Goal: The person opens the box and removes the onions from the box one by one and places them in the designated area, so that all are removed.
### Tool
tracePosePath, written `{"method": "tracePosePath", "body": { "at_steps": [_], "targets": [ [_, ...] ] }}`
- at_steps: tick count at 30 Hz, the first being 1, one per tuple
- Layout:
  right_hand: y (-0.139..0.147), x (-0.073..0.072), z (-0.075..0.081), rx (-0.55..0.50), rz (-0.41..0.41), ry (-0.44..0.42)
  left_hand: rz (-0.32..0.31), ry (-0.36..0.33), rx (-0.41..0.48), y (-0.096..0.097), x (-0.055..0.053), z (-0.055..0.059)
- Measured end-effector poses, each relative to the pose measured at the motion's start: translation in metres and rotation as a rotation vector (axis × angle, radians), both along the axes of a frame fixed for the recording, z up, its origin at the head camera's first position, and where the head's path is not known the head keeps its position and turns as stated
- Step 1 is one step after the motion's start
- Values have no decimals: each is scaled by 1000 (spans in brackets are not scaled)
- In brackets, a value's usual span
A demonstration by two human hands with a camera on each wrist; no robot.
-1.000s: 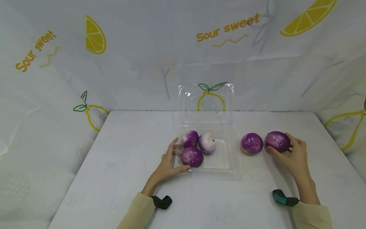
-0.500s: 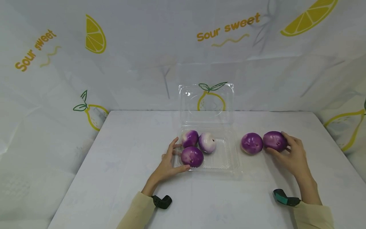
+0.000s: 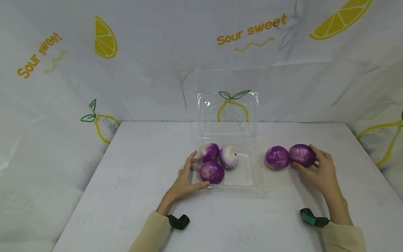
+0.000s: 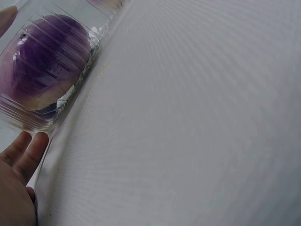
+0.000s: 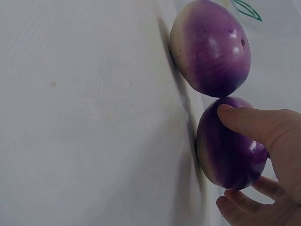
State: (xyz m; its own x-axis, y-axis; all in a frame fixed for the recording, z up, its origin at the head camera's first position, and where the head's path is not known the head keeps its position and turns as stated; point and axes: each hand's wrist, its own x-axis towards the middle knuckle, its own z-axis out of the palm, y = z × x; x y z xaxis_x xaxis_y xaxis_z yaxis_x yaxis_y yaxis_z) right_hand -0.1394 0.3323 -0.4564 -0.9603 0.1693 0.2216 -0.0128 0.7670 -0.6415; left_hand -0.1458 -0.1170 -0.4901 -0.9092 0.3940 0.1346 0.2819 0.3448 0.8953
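Observation:
In the head view, my left hand spans the front-left corner of a clear plastic clamshell container. Its fingers lie fairly straight along the left wall, with the thumb at the front edge. Inside sit three round, turnip-like purple-and-white vegetables: one at the back, a paler one and one in front. My right hand grips another round purple vegetable between thumb and fingers at the right. Right beside it on the table is a second loose purple vegetable, their sides meeting in the right wrist view.
The container's clear lid stands raised at the back, near the lemon-print backdrop. White cloth covers the table. The container's right half holds no vegetable.
My right hand has shifted slightly left with its purple vegetable, closing the gap to the loose one beside it. The left hand and the container stay put.

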Motion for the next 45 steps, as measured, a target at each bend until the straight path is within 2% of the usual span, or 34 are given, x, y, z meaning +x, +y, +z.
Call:
{"method": "tracePosePath", "body": {
  "at_steps": [24,30,35,38,41,43,45],
  "targets": [
    [1,1,-2,-24,-4,54,6,-20,-5,0,0,-1],
    [-1,2,1,-23,-12,156,4,1,-4,0,-1,-2],
    [-9,3,9,-63,-44,220,5,-11,-8,-1,0,-2],
    [-17,5,16,-112,-98,227,6,-19,-9,0,0,-2],
    [-28,5,25,-184,-138,272,7,-23,-10,0,-1,-2],
    [-37,4,31,-234,-129,322,8,-22,-11,0,-1,-2],
    [-46,3,35,-284,-85,367,9,-21,-12,0,-1,-2]
  ]
}}
